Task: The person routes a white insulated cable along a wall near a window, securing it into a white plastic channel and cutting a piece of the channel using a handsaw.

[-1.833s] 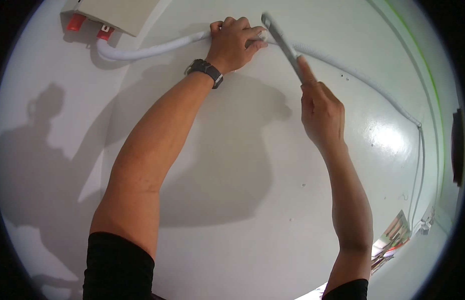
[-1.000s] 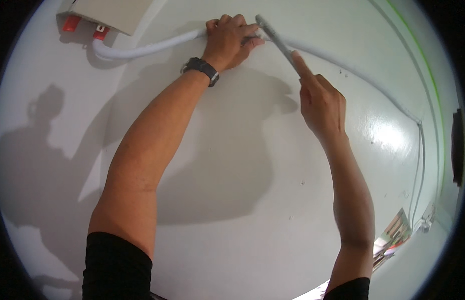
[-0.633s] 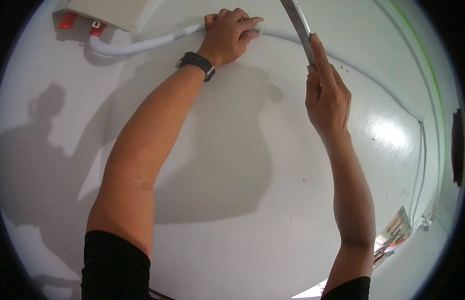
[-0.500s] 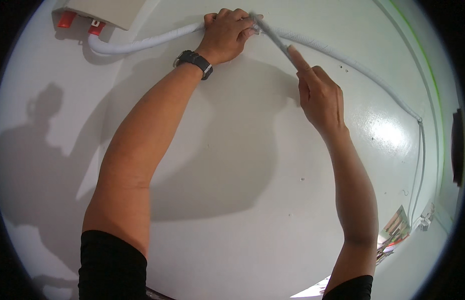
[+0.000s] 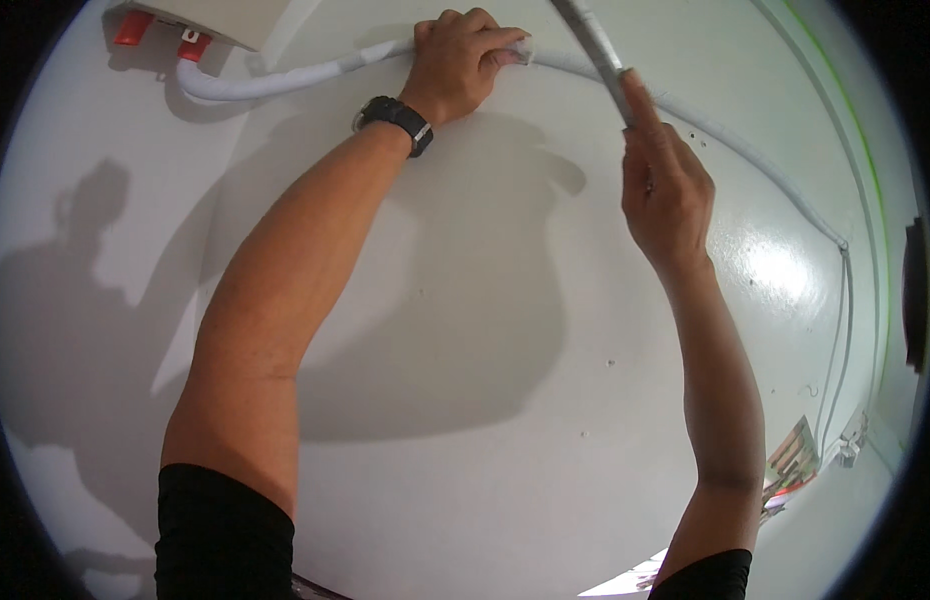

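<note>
Along the upper wall runs a white wrapped pipe (image 5: 285,84), sagging from a box at the left and sloping down to the right. My left hand (image 5: 457,62) lies over the pipe, thumb and forefinger closed on a small pale clip (image 5: 523,50) against it. My right hand (image 5: 669,190) grips a long grey metal tool (image 5: 597,52), forefinger stretched along its shaft. The tool slants up to the left, and its upper end is cut off by the picture's edge, so its exact kind is hidden. It is apart from the clip.
A beige box (image 5: 220,18) with red fittings hangs at the upper left. Thin cables (image 5: 843,330) drop along the right side towards a small fixture (image 5: 851,440). Several small holes mark the white wall (image 5: 465,500). A dark object (image 5: 915,295) stands at the far right.
My right hand has drawn the tool up and to the right, away from the left hand's fingertips. My left hand stays at the pipe, nearly unmoved.
</note>
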{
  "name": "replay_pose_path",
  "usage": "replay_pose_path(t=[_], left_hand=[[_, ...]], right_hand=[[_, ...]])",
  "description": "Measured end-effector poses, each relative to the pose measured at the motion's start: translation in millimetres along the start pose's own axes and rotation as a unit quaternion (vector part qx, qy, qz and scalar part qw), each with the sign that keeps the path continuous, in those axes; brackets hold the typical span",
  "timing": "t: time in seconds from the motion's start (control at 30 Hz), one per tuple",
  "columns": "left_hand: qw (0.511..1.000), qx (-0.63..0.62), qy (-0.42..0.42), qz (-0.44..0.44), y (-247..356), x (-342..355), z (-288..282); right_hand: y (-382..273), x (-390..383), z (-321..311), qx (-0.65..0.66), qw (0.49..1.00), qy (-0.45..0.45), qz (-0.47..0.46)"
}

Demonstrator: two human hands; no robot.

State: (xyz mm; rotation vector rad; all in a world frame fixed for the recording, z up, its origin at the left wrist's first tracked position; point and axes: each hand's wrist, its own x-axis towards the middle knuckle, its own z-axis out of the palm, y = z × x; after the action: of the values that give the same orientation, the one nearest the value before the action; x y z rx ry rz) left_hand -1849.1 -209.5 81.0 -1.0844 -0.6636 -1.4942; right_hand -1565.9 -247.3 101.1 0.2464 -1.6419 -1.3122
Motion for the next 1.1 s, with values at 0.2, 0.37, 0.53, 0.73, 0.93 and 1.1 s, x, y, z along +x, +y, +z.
replay_pose_path(t=[0.2, 0.37, 0.53, 0.73, 0.93, 1.1], left_hand=[[0.999, 0.031, -0.038, -0.018, 1, 4, -1], [0.999, 0.003, -0.017, -0.029, 5, 8, -4], [1.0, -0.002, -0.017, -0.02, 4, 8, -4], [0.997, 0.01, -0.05, -0.054, 7, 13, -9], [0.996, -0.01, -0.067, -0.064, 8, 13, -8], [0.988, -0.027, -0.122, -0.088, 12, 13, -11]], right_hand=[[-2, 7, -2, -0.091, 0.977, -0.169, 0.091], [5, 0, -5, -0.121, 0.978, -0.166, 0.024], [-1, 7, -14, 0.0, 0.991, -0.101, 0.087], [7, 9, -13, -0.086, 0.977, -0.175, 0.09], [15, 4, -11, -0.101, 0.967, -0.225, 0.06], [4, 6, -13, 0.055, 0.996, 0.002, 0.068]])
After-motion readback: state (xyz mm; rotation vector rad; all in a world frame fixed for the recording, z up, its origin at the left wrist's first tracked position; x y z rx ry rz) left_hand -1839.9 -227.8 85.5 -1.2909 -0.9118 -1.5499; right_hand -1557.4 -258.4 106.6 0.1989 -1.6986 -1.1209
